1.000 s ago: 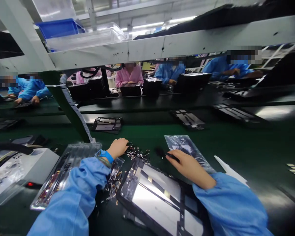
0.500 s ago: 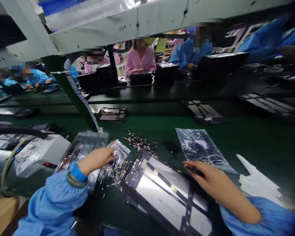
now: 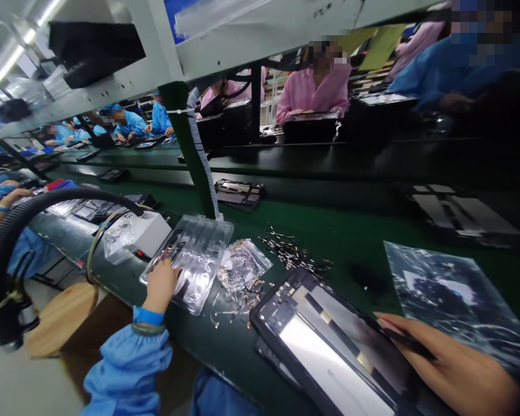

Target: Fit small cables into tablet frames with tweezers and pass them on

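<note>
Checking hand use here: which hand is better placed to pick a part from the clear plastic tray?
Probably the left hand: it rests on the clear plastic tray. The right hand is over at the opened tablet, pinching a thin dark tool.

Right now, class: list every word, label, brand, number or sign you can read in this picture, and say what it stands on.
None can be read.
Blue sign above the shelf frame: cut off, no legible text.
Plastic bag near the right hand: pale label, blurred.
White box beyond the left hand: no readable marking.

Bright overhead strip lighting, glare on surfaces, blurred and warped edges.
</note>
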### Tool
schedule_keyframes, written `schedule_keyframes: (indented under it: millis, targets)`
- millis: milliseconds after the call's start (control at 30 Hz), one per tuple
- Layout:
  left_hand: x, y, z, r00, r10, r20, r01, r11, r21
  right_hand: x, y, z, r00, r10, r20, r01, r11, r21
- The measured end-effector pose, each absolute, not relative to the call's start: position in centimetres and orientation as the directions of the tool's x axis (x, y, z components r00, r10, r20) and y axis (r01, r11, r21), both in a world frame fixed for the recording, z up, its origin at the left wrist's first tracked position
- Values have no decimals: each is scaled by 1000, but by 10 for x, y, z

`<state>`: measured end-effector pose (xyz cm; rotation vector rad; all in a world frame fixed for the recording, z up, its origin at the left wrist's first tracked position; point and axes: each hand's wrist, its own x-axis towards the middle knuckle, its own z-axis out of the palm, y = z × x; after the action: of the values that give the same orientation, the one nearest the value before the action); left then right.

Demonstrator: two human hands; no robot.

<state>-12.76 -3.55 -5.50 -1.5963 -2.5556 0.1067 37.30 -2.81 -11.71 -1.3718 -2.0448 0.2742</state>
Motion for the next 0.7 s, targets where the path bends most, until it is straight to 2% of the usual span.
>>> schedule_keyframes:
  millis: [167,300,367,433,533,633,700]
  targets:
    - [-142,-28,-80,-503,843,194,861,508,27,366,-35,-96,-361,811,461,788,530,-314]
    - [-150,-32,-83,-502,822,269,865,477,157,358,-51,-69,-305,794,526,860,467,-205]
    - [-151,-34,-83,-515,797,317,857,474,201,354,-61,-55,-230,810,539,888,401,-224]
    - [-150,-35,-82,-541,761,360,841,489,230,353,-70,-45,-106,842,529,883,324,-339]
    - [-146,-34,-77,-572,714,403,820,514,254,361,-78,-42,157,869,469,753,202,-627]
    - [-144,-30,-69,-560,717,416,825,531,195,379,-80,-53,477,829,291,389,98,-916]
    - [-146,-26,-63,-574,731,369,814,558,162,391,-82,-63,606,778,162,159,81,-984]
